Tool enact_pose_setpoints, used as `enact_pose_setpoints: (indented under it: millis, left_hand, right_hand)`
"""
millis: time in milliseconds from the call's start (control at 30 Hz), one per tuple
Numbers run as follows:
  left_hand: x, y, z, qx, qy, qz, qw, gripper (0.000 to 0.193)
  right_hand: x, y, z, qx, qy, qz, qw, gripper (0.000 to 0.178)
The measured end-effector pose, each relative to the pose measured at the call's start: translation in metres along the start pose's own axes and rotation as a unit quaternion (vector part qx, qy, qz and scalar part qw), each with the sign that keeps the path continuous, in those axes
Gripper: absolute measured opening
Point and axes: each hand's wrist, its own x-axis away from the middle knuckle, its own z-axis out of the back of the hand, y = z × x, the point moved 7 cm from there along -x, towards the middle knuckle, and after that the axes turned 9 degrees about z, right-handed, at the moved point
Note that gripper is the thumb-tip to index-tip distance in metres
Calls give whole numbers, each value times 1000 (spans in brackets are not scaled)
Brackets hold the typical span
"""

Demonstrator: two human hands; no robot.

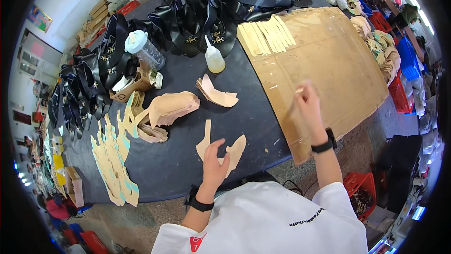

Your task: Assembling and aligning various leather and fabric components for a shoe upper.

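Note:
My left hand (214, 165) is above the table's near edge, its thumb and fingers apart. Under and beside it lies a flat beige shoe-upper piece (236, 150), with a narrow arm of beige material (207, 132) sticking up to its left. Whether the fingertips touch the piece I cannot tell. Over the brown cardboard sheet (329, 61), my right hand (308, 103) is closed in a pinch, slightly blurred. Anything between those fingertips is too small to make out. Thin cream strips (267, 35) lie side by side at the cardboard's far left corner.
Stacked pink-beige pieces (174, 108) and a smaller stack (217, 93) lie mid-table, with long beige pieces (112, 160) at left. A glue bottle (214, 57) and lidded jug (144, 50) stand farther back. Black shoe uppers (181, 24) crowd the far and left edges. Red crate (359, 190), floor right.

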Motion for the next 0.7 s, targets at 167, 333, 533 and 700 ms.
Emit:
enact_pose_setpoints:
  millis: [167,333,533,700]
  left_hand:
    - [-9,58,-14,114,-77,-91,986,62]
    - [-7,10,-30,347,-203,104,910,36]
    - [6,-29,-15,403,-191,246,860,23]
    - [11,-47,-6,253,-207,197,924,16]
  right_hand:
    - [85,-95,-86,-394,-289,-198,850,21]
    - [90,-117,-126,-480,-285,-210,803,20]
    - [75,-95,-173,-301,-280,-146,900,14]
    - [72,-96,-208,-290,-321,-131,892,18]
